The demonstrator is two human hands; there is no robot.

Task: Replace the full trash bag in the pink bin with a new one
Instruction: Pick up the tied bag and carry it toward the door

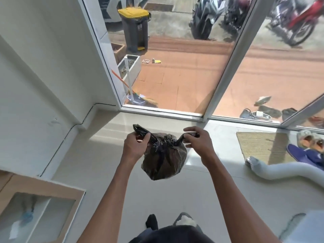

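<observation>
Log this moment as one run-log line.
black trash bag: full, held above floor | left hand: grips one ear | right hand: grips other ear | pink bin: unseen

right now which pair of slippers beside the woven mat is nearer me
The dark blue pair of slippers; the grey pair with orange insoles lies beyond it.
</observation>
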